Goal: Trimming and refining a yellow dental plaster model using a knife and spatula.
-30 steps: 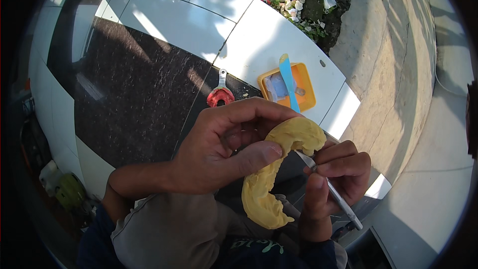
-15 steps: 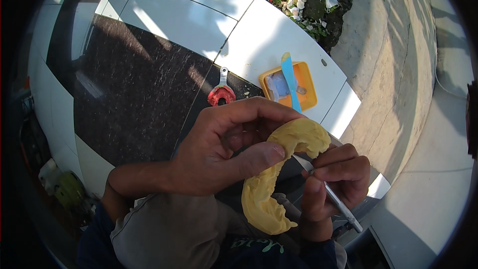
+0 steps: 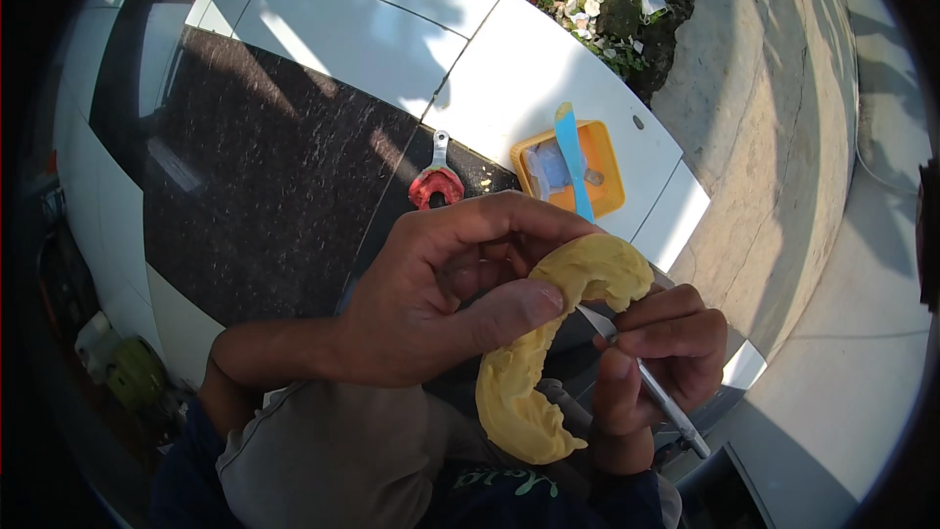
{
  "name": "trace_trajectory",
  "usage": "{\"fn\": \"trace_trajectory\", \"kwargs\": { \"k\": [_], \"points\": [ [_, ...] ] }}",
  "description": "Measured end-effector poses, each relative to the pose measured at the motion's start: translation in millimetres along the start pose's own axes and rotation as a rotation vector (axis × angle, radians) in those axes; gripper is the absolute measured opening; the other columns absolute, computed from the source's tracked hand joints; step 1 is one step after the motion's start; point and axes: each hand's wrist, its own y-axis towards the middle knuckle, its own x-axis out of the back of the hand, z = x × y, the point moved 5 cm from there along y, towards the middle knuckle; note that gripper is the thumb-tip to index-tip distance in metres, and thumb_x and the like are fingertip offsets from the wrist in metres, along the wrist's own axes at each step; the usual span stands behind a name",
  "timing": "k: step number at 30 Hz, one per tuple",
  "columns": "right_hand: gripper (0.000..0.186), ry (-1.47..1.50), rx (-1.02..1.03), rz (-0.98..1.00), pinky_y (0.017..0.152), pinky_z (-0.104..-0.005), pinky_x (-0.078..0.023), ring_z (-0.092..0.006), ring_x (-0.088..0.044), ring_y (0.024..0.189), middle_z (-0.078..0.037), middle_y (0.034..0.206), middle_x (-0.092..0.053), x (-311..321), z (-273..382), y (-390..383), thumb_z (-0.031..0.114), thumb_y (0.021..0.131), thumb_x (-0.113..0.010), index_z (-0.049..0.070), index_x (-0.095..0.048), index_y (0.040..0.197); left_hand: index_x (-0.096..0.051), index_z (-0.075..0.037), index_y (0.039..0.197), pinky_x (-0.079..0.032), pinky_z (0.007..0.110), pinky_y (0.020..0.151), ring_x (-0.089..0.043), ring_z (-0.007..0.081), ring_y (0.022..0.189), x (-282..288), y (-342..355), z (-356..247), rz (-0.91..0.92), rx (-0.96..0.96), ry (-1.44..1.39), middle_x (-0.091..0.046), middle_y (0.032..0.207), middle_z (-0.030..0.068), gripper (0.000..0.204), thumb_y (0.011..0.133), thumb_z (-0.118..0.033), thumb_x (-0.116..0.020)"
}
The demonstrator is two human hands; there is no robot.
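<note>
A yellow dental cast, curved like a horseshoe with ragged edges, is pinched between the thumb and fingers of my left hand. My right hand grips a craft knife with a slim silver handle. Its blade points up and left, close to the inner curve of the cast; whether it touches I cannot tell. Beyond my left hand, a metal impression tray filled with red material lies on dark tile, its handle pointing away.
A yellow container stands on white tile, holding a clear bag, with a blue spatula lying across it. Dark tile spreads to the left. Rubble and plants lie at the far edge, beside a concrete strip.
The yellow cast has shifted very slightly to the right and tilted a little. Both hands keep their grip, and the knife stays almost where it was.
</note>
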Motion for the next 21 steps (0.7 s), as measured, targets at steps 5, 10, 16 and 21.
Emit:
{"fn": "trace_trajectory", "kwargs": {
  "k": [5,10,16,21],
  "points": [
    [0.015,-0.005,0.007,-0.002,0.075,-0.0402,-0.061,-0.0312,-0.071,0.08,-0.015,0.076,-0.062,-1.3,1.7,0.3,-0.003,0.076,-0.068,-0.002,-0.057,0.087,-0.048,0.007,0.129,-0.051,0.031,0.094,-0.061,0.0185,0.111,-0.6,-1.0,-2.0,0.005,0.014,0.005,-0.061,0.119,0.0179,0.039,0.094,-0.004,-0.059],
    [0.012,0.113,-0.046,-0.042,0.081,-0.0456,-0.059,-0.0251,-0.069,0.075,-0.015,0.074,-0.061,-2.2,-1.1,-2.5,-0.004,0.077,-0.066,-0.003,-0.058,0.086,-0.048,0.008,0.129,-0.05,0.032,0.096,-0.06,0.0194,0.112,0.2,-1.1,-3.3,0.026,-0.005,-0.006,-0.061,0.119,0.0183,0.038,0.094,-0.004,-0.058],
    [0.011,0.069,-0.066,-0.037,0.082,-0.0479,-0.059,-0.0219,-0.066,0.071,-0.014,0.072,-0.06,-3.4,0.2,-1.7,-0.005,0.078,-0.064,-0.003,-0.058,0.087,-0.047,0.008,0.129,-0.05,0.033,0.097,-0.059,0.0203,0.114,-0.3,-2.0,-3.7,0.026,0.004,0.007,-0.06,0.12,0.0194,0.038,0.094,-0.005,-0.058],
    [0.012,0.159,-0.073,-0.024,0.082,-0.048,-0.059,-0.0205,-0.065,0.069,-0.015,0.071,-0.06,-2.8,-2.4,-1.8,-0.003,0.081,-0.064,-0.005,-0.055,0.087,-0.047,0.008,0.129,-0.049,0.034,0.099,-0.059,0.0213,0.115,0.3,-1.3,-5.3,0.022,-0.003,0.021,-0.06,0.12,0.02,0.038,0.094,-0.003,-0.058]
  ]
}}
